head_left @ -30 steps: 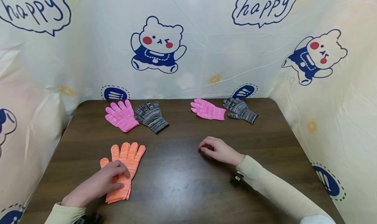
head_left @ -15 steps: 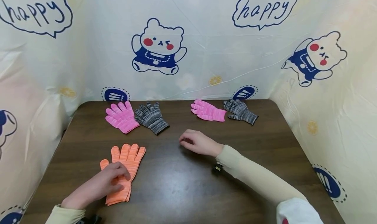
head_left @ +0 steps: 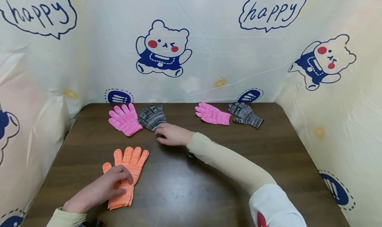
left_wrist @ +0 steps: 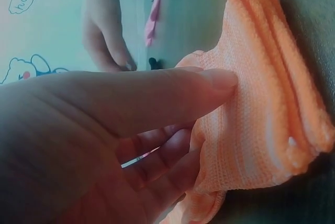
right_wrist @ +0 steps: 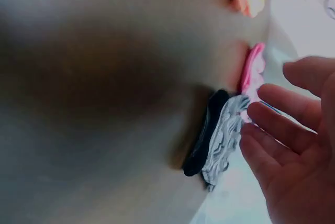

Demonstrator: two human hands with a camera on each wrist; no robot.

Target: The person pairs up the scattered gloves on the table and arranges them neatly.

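Orange knitted gloves lie stacked flat at the left front of the table, fingers pointing away. My left hand rests on them, thumb and fingers apart. In the left wrist view the thumb touches the knit near the layered cuffs. My right hand reaches to the back left and overlaps the cuff of a grey-black striped glove. From the right wrist view, its loosely bent fingers hold nothing, beside that glove's dark cuff.
A pink glove lies left of the striped one. At the back right are another pink glove and another striped glove. A printed bear curtain stands behind the brown table.
My right hand has swept left across the table, from below the right-hand pink glove to the left striped glove's cuff. The left hand has stayed on the orange gloves.
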